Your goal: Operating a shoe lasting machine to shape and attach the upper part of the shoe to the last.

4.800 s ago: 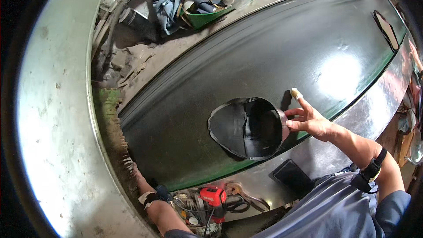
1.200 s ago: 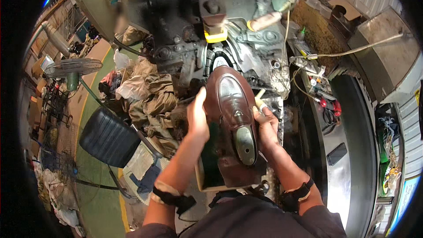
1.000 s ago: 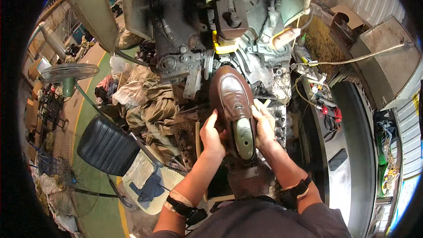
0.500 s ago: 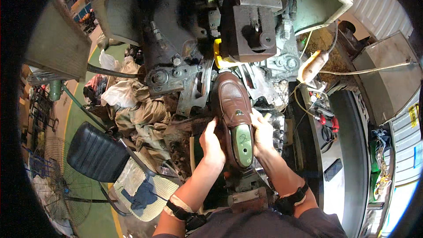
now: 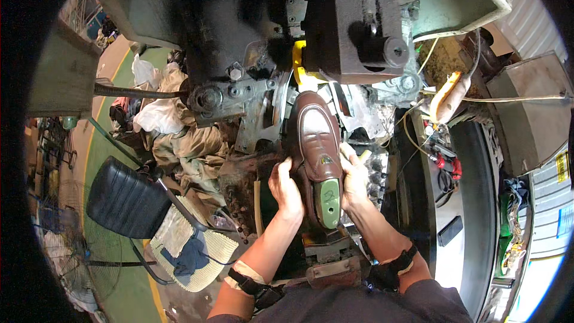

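A brown leather loafer (image 5: 314, 134) sits on a green shoe last (image 5: 329, 200), its toe pointing away from me into the machine. The last's top, with a small round hole, shows in the shoe's opening. My left hand (image 5: 286, 190) is closed against the loafer's left side near the heel. Against the right side, my right hand (image 5: 355, 180) grips it, with the fingertips partly hidden. Just beyond the toe is a yellow machine part (image 5: 300, 64), flanked by metal plates (image 5: 359, 110). The dark block of the machine head (image 5: 368, 36) overhangs from the upper right.
On the left stand a black-backed chair (image 5: 128, 197) with a cloth on its seat and a wire fan (image 5: 78, 251). Heaped sacks (image 5: 185, 152) lie behind the chair. To the right are a hanging lamp (image 5: 447, 98), red-handled tools (image 5: 448, 164) and a phone (image 5: 450, 231) on a ledge.
The view has shifted, so the machine head looks larger and farther right. The loafer stays between both hands, its toe still at the yellow part.
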Demonstrator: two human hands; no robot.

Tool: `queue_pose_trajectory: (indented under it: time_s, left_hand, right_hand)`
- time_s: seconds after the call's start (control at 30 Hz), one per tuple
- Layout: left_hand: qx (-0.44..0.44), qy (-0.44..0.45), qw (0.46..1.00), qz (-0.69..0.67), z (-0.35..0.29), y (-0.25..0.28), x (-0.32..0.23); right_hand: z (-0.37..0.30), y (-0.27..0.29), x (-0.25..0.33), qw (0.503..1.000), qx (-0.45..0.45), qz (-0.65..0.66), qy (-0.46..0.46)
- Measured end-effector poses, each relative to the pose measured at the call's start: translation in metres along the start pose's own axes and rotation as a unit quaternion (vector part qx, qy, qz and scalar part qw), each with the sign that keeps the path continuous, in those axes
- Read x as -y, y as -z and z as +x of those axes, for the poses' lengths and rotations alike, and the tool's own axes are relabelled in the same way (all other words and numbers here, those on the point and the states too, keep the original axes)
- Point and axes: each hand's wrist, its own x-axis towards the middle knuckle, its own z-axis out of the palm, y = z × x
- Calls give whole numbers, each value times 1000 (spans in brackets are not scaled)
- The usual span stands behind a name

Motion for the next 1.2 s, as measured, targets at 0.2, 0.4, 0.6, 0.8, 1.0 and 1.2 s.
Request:
queue_pose_trajectory:
  time_s: [0.2,0.4,0.6,0.8,1.0,1.2]
  left_hand:
    - [52,-31,997,-57,19,4,21]
    - [74,-18,994,-82,21,7,29]
    - [114,28,987,-112,24,13,34]
    - [107,112,975,-163,23,4,25]
    - [53,94,989,-105,8,-2,7]
    - [34,101,987,-122,-5,-6,-3]
  right_hand:
    - [10,4,-13,997,-24,2,67]
    - [22,16,-16,995,-10,-28,93]
    - [6,-4,-4,999,-34,21,35]
    - [10,8,-2,999,3,23,25]
    - [7,13,-6,997,-43,-34,58]
    - [1,14,-1,994,-61,-66,66]
